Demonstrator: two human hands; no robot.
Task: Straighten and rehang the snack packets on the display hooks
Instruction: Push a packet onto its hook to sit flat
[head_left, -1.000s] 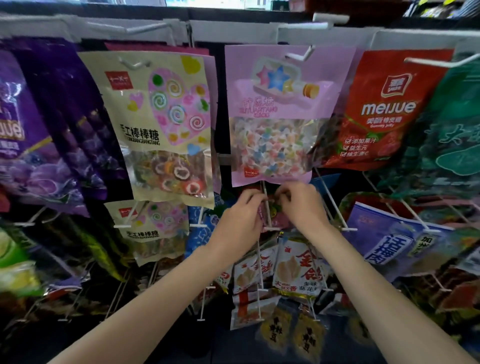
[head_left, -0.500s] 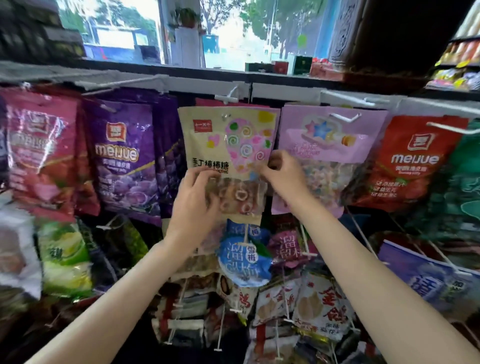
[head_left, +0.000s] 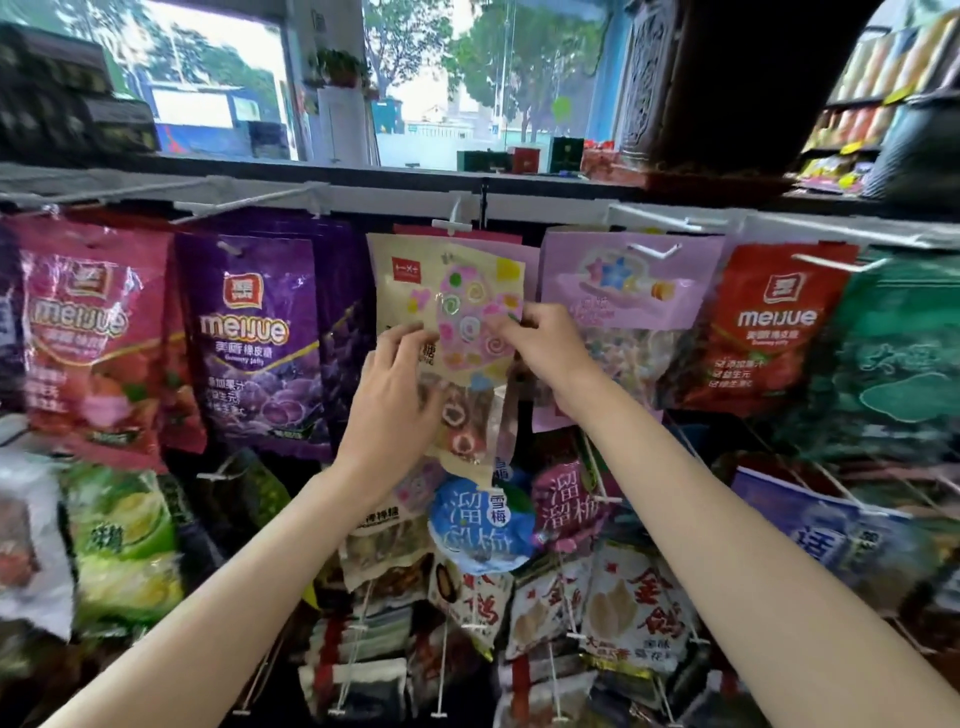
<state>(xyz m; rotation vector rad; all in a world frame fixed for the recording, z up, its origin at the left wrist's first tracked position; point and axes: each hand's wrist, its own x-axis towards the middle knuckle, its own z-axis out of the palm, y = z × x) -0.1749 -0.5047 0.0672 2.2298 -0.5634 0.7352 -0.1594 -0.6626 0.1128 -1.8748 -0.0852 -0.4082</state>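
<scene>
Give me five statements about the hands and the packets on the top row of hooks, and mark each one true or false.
1. Both hands are on the cream lollipop packet. True.
2. The purple Meijue packet hangs to the right of the lollipop packet. False: it hangs to its left.
3. The left hand touches the lollipop packet's left side. True.
4. The right hand grips the red Meijue packet. False: it holds the lollipop packet's right edge.
5. The lilac star-candy packet lies on the floor. False: it hangs on a hook.
</scene>
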